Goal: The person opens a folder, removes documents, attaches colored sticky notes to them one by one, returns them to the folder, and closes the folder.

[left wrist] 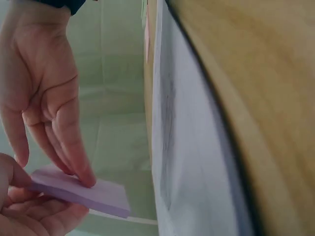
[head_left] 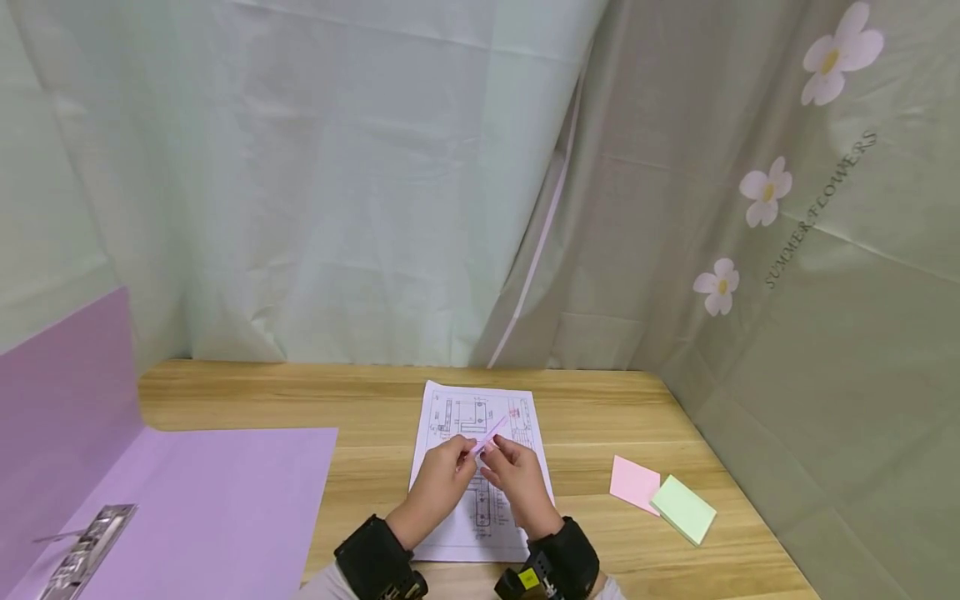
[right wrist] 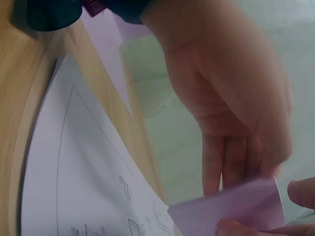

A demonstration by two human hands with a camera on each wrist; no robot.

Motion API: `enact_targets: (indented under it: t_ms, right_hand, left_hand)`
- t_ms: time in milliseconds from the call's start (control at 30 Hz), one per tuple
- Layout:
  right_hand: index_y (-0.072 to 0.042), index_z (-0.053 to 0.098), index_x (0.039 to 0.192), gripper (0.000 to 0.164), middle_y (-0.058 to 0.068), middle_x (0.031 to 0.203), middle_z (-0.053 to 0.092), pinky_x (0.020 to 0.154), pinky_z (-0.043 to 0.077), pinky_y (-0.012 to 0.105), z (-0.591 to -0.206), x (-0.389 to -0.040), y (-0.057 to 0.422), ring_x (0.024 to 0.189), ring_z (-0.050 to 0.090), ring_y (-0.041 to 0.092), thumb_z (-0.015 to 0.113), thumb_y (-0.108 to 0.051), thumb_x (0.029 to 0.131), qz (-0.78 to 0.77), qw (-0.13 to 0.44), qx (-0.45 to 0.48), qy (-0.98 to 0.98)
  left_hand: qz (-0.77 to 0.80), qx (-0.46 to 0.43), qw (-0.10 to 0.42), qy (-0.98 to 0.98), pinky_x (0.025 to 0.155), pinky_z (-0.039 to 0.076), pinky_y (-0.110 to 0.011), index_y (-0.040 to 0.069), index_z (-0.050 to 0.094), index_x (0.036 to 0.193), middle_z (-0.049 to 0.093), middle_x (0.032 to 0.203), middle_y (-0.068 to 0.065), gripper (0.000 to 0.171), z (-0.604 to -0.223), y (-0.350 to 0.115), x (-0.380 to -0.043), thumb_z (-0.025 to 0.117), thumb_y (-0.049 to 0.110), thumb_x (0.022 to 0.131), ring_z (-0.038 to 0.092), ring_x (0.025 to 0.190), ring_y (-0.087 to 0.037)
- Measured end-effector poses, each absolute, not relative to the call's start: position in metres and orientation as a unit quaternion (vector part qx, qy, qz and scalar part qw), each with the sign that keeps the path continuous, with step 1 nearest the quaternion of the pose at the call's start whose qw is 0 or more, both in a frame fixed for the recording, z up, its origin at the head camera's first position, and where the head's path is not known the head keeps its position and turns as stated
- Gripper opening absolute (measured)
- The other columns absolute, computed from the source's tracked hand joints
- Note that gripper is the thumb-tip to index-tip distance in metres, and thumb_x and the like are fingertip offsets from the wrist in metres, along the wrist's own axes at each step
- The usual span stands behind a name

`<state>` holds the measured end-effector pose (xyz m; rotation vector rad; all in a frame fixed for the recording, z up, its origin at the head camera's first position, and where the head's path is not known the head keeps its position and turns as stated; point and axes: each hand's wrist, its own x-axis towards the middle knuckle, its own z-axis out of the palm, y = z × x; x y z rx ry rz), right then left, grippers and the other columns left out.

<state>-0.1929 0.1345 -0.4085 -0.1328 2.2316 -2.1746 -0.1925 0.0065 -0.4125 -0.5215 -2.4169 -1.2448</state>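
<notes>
My left hand (head_left: 442, 479) pinches a small purple sticky note pad (head_left: 491, 433) between thumb and fingers, above the printed drawing sheets. Held at a tilt, the pad (left wrist: 93, 194) shows its thick edge in the left wrist view. My right hand (head_left: 519, 479) is beside it, its nearly straight fingertips touching the pad's broad face while the thumb stands apart. In the right wrist view, one right fingertip lies on the purple pad (right wrist: 246, 201). Below both hands lie the white sheets (head_left: 442, 542), printed with technical drawings and a red mark near the upper right.
An open purple folder (head_left: 225, 500) with a metal clip (head_left: 93, 550) takes up the left of the wooden table (head_left: 375, 467), its cover upright. To the right lie a pink sticky note pad (head_left: 633, 483) and a green one (head_left: 684, 510). Curtains (head_left: 337, 183) hang behind.
</notes>
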Motion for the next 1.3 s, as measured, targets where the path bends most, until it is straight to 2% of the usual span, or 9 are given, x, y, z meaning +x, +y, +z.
enact_targets:
  t_ms: [200, 367, 500, 600, 800, 933, 1033, 1167, 1300]
  right_hand:
    - [0.012, 0.045, 0.123, 0.041, 0.021, 0.107, 0.060, 0.078, 0.052, 0.027, -0.409, -0.192, 0.131, 0.090, 0.060, 0.012, 0.049, -0.013, 0.091, -0.699, 0.009, -0.034, 0.714]
    - [0.009, 0.048, 0.122, 0.039, 0.020, 0.110, 0.059, 0.080, 0.051, 0.032, -0.410, -0.192, 0.132, 0.094, 0.060, 0.017, 0.047, -0.016, 0.092, -0.688, 0.004, -0.032, 0.725]
    - [0.010, 0.048, 0.122, 0.036, 0.023, 0.112, 0.058, 0.080, 0.051, 0.031, -0.412, -0.193, 0.132, 0.094, 0.060, 0.018, 0.043, -0.013, 0.094, -0.701, 0.000, -0.041, 0.712]
    - [0.010, 0.047, 0.123, 0.037, 0.025, 0.114, 0.056, 0.081, 0.050, 0.029, -0.413, -0.194, 0.132, 0.096, 0.059, 0.018, 0.041, -0.013, 0.094, -0.712, 0.001, -0.048, 0.700]
    - [0.011, 0.043, 0.126, 0.039, 0.027, 0.119, 0.052, 0.082, 0.049, 0.029, -0.415, -0.193, 0.132, 0.102, 0.057, 0.020, 0.043, -0.012, 0.094, -0.724, -0.002, -0.057, 0.688]
    - [0.009, 0.043, 0.126, 0.041, 0.026, 0.120, 0.053, 0.081, 0.050, 0.028, -0.415, -0.192, 0.133, 0.101, 0.057, 0.017, 0.046, -0.013, 0.092, -0.723, -0.004, -0.061, 0.688]
    - [0.009, 0.044, 0.126, 0.043, 0.024, 0.120, 0.053, 0.081, 0.050, 0.029, -0.415, -0.191, 0.134, 0.099, 0.059, 0.016, 0.050, -0.016, 0.091, -0.723, -0.003, -0.068, 0.688]
    - [0.008, 0.043, 0.127, 0.048, 0.024, 0.118, 0.054, 0.081, 0.050, 0.028, -0.414, -0.191, 0.135, 0.097, 0.059, 0.014, 0.055, -0.018, 0.089, -0.731, 0.004, -0.069, 0.679]
    - [0.008, 0.043, 0.127, 0.049, 0.024, 0.117, 0.055, 0.081, 0.050, 0.026, -0.415, -0.192, 0.135, 0.095, 0.060, 0.013, 0.058, -0.016, 0.086, -0.733, 0.005, -0.066, 0.677]
  left_hand:
    - [-0.482, -0.211, 0.150, -0.837, 0.071, 0.053, -0.027, -0.001, 0.064, 0.094, 0.067, 0.094, -0.013, 0.015, -0.417, 0.005, -0.192, 0.060, 0.005, 0.080, 0.064, 0.086, -0.021]
    - [-0.528, -0.219, 0.117, -0.812, 0.077, 0.052, -0.030, -0.004, 0.062, 0.108, 0.063, 0.107, -0.017, 0.035, -0.421, 0.001, -0.195, 0.063, 0.021, 0.082, 0.062, 0.096, -0.027]
    - [-0.545, -0.237, 0.138, -0.792, 0.074, 0.053, -0.028, -0.004, 0.064, 0.104, 0.065, 0.102, -0.018, 0.040, -0.422, -0.002, -0.196, 0.062, 0.030, 0.083, 0.063, 0.093, -0.026]
    - [-0.568, -0.221, 0.135, -0.781, 0.074, 0.052, -0.027, -0.004, 0.065, 0.100, 0.065, 0.099, -0.019, 0.034, -0.420, -0.002, -0.197, 0.064, 0.024, 0.081, 0.063, 0.092, -0.027]
    - [-0.602, -0.178, 0.081, -0.774, 0.078, 0.052, -0.029, -0.006, 0.064, 0.100, 0.065, 0.100, -0.020, 0.027, -0.406, -0.002, -0.191, 0.066, 0.009, 0.078, 0.062, 0.096, -0.031]
    - [-0.615, -0.187, 0.055, -0.764, 0.076, 0.052, -0.028, -0.008, 0.063, 0.101, 0.065, 0.099, -0.021, 0.026, -0.398, -0.006, -0.188, 0.064, 0.007, 0.080, 0.062, 0.093, -0.031]
    - [-0.612, -0.189, 0.037, -0.767, 0.075, 0.052, -0.023, -0.006, 0.064, 0.102, 0.065, 0.100, -0.018, 0.027, -0.404, -0.010, -0.193, 0.064, 0.010, 0.081, 0.063, 0.092, -0.025]
    - [-0.606, -0.196, 0.037, -0.770, 0.075, 0.052, -0.023, -0.005, 0.062, 0.108, 0.064, 0.106, -0.018, 0.029, -0.413, -0.013, -0.199, 0.062, 0.010, 0.082, 0.063, 0.093, -0.022]
    - [-0.600, -0.200, 0.059, -0.773, 0.075, 0.052, -0.026, -0.006, 0.059, 0.111, 0.061, 0.110, -0.021, 0.031, -0.414, -0.011, -0.198, 0.059, 0.003, 0.082, 0.062, 0.095, -0.026]
